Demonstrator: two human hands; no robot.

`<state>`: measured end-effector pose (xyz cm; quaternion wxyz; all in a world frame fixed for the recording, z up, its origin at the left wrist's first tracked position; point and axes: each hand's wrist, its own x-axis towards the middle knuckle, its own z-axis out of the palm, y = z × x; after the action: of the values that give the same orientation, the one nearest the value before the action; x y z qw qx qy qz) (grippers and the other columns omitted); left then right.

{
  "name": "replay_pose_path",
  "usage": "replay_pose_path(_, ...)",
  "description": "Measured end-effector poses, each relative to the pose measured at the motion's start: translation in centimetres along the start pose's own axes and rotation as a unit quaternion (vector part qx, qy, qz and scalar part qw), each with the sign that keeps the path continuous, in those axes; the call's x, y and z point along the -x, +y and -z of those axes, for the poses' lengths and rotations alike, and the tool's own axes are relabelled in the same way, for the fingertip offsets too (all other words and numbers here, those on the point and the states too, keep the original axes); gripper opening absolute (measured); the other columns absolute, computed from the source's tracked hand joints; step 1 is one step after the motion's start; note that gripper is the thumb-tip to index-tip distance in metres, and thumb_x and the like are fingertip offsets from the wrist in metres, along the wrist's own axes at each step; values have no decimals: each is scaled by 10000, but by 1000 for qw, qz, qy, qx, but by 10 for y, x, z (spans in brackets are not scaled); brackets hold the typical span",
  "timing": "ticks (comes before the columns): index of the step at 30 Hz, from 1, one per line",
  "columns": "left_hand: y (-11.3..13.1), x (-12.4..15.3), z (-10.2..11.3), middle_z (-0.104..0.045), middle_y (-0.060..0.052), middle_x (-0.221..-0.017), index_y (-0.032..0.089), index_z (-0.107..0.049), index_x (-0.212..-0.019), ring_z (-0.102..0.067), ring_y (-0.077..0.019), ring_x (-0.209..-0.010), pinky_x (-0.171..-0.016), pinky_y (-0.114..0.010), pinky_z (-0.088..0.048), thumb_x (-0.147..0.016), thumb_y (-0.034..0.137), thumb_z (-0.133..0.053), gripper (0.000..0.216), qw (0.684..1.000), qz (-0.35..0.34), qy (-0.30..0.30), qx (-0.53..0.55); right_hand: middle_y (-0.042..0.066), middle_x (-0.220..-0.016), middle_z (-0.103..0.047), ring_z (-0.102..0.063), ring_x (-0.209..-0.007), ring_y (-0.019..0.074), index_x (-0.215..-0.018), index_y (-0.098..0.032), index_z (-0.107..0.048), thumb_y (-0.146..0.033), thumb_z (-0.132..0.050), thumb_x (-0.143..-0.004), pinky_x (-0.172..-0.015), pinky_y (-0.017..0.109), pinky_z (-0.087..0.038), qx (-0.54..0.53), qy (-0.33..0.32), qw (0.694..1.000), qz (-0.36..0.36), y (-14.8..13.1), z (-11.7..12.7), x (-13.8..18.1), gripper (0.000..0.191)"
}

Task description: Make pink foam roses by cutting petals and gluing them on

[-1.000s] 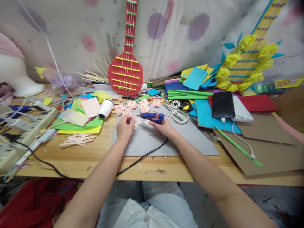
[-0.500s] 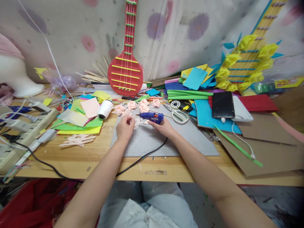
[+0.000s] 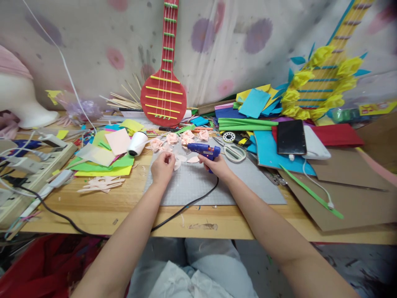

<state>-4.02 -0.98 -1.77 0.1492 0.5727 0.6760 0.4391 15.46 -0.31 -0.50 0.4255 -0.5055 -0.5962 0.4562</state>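
Note:
My right hand point(image 3: 216, 165) is closed around a blue hot glue gun point(image 3: 203, 150), its nozzle pointing left. A black cord runs down from the gun's handle across the grey cutting mat point(image 3: 198, 188). My left hand point(image 3: 163, 167) pinches a pale pink paper petal point(image 3: 177, 164), mostly hidden behind the fingers. Loose pale petals point(image 3: 192, 159) lie on the mat between the hands. Just beyond them sit several pink paper flowers point(image 3: 187, 136). Scissors with pale handles point(image 3: 234, 153) rest on the mat to the right of the gun.
A white thread spool point(image 3: 137, 143) and coloured paper sheets point(image 3: 102, 165) lie to the left, near a power strip point(image 3: 37, 182). Behind stands a red paper lute point(image 3: 163, 99). On the right are a black phone point(image 3: 291, 137), cardboard point(image 3: 350, 198) and a yellow flowered lute point(image 3: 319, 82).
The glue gun in my right hand has moved right and slightly up, away from my left hand, uncovering petals on the mat. My left hand has barely moved.

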Motion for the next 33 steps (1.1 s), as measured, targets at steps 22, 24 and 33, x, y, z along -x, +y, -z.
replay_pose_path(22,-1,0,-1,-665,-18,-742,196,-648,-845,-585,-137,-678,-660,-234,-416,-744,341,-514,222,1000,2,3,20,-40,-481,-478,-419,-439,87,-823,-154,-640,-546,-613,-662,-467,223,-354,89,-56,994,37,4,-7,1,424)
replay_pose_path(24,0,1,-1,-663,-17,-737,197,-650,-838,-583,-137,-675,-657,-234,-412,-742,340,-516,218,1000,0,3,18,-40,-477,-475,-419,-445,89,-823,-150,-644,-546,-613,-660,-471,224,-354,91,-51,994,35,3,-7,1,429)
replay_pose_path(33,1,1,0,-656,-8,-704,200,-649,-811,-577,-132,-650,-653,-232,-407,-741,325,-516,196,1000,-8,3,19,-27,-513,-515,-447,-465,103,-851,-164,-653,-527,-614,-666,-487,233,-375,77,-36,996,40,4,-8,-1,409)
